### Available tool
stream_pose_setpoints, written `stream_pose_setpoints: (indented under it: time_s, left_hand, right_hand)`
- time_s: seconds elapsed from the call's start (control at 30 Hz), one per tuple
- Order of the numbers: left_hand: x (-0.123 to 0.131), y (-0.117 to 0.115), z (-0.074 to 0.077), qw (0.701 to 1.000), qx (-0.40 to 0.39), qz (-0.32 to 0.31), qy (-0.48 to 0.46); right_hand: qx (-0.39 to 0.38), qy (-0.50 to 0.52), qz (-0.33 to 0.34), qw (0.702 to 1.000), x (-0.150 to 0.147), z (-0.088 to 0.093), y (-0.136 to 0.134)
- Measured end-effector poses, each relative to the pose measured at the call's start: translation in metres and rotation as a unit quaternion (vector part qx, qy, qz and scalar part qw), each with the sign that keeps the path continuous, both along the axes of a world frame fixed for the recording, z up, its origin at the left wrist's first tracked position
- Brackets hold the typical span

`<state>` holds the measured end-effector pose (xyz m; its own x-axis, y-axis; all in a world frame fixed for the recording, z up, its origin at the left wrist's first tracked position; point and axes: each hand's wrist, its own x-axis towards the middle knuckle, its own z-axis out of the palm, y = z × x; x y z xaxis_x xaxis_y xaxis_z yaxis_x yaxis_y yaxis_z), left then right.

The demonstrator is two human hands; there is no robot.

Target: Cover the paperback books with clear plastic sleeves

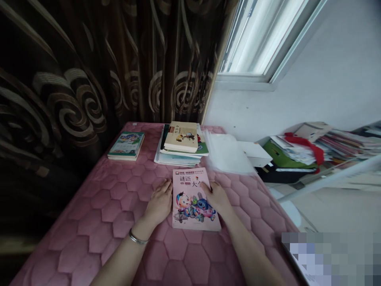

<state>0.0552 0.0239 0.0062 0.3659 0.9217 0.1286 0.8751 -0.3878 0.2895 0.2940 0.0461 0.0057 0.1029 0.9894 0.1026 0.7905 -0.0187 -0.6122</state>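
Observation:
A pink children's book with cartoon figures on its cover lies face up on the pink quilted cover in front of me. My left hand rests flat at the book's left edge, fingers stretched forward and close together, seeming to touch that edge. At the opposite side, my right hand holds the right edge, its thumb lying on the cover and its other fingers along or under the side. A metal bracelet circles my left wrist.
Beyond the book stands a stack of books, with a smaller pile to its left. Clear plastic sheeting and a white box lie right of the stack. A dark patterned curtain hangs behind. Papers and bags fill a shelf at right.

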Motion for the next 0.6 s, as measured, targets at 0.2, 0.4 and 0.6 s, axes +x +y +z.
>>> stream_pose_setpoints:
  time_s: [0.2,0.4,0.6]
  left_hand:
    - [0.0011,-0.0019,0.0020,1.000,0.005,-0.006,0.000]
    - [0.0031,-0.0031,0.0057,1.000,-0.014,0.006,0.009]
    - [0.0049,-0.0049,0.0071,0.999,-0.032,0.014,0.020]
  right_hand:
    - [0.015,0.022,-0.027,0.999,-0.0012,-0.0050,-0.0004]
    - [0.013,0.025,-0.022,0.999,0.0006,-0.0064,0.0001]
    - [-0.009,0.008,-0.030,0.999,0.0019,-0.0065,0.0022]
